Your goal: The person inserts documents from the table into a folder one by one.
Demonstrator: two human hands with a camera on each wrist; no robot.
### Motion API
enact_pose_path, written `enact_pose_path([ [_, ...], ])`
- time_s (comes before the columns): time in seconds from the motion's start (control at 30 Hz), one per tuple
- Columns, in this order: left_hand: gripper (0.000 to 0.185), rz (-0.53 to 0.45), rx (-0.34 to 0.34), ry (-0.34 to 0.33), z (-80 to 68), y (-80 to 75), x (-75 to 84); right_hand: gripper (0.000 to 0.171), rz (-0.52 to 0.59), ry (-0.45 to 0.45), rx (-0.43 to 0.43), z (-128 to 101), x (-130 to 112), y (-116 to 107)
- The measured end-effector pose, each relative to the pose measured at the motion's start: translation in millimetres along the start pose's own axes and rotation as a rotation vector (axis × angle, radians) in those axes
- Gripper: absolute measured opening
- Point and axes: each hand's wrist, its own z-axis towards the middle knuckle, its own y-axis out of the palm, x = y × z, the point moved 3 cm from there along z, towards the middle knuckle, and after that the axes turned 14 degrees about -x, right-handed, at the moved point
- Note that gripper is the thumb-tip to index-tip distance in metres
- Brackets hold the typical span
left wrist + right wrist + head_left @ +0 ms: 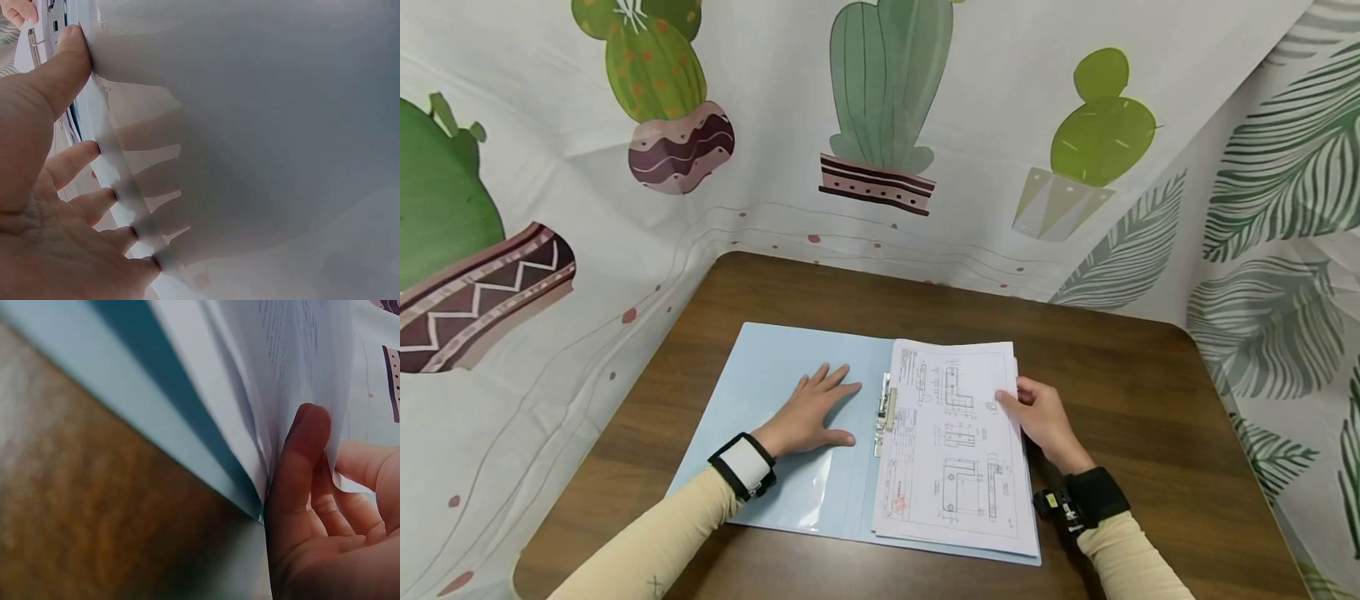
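Note:
A light blue folder (767, 358) lies spread on the table with a metal clip (886, 417) along its spine. Printed sheets with technical drawings (958, 433) and a small red stamp rest on its right side. My left hand (808, 417) lies flat on the inside of the left cover, fingers spread. In the left wrist view, that hand's fingertips (74, 47) touch the glossy cover. At the right edge of the sheets, my right hand (1048, 421) pinches paper, thumb on top. The right wrist view shows a lifted sheet (300, 356) between thumb and fingers, with more pages beside it.
The brown wooden table (850, 287) extends around the folder, with rounded far corners. Behind it hangs a white cloth printed with cacti (891, 92), and a leaf-patterned cloth (1285, 167) hangs at the right. Both wrists wear black bands (1101, 496).

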Motion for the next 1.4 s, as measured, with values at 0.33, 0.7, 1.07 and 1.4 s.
enact_pose_path([
  [0.33, 0.086, -0.002, 0.0, 0.006, 0.0, -0.9, 0.6, 0.037, -0.056, 0.004, 0.005, 1, 1, 3],
  [0.7, 0.087, 0.003, -0.008, -0.006, 1.4, 2.0, -1.6, 0.046, -0.244, 0.009, 0.011, -6, -9, -2],
  [1.07, 0.089, 0.01, -0.01, -0.019, 4.5, 1.2, -3.7, 0.057, -0.534, -0.014, 0.033, -30, -30, -1],
  [1.4, 0.089, 0.003, -0.017, -0.034, 6.1, 2.0, -4.3, 0.058, -0.617, -0.103, -0.135, -45, -29, 22],
])
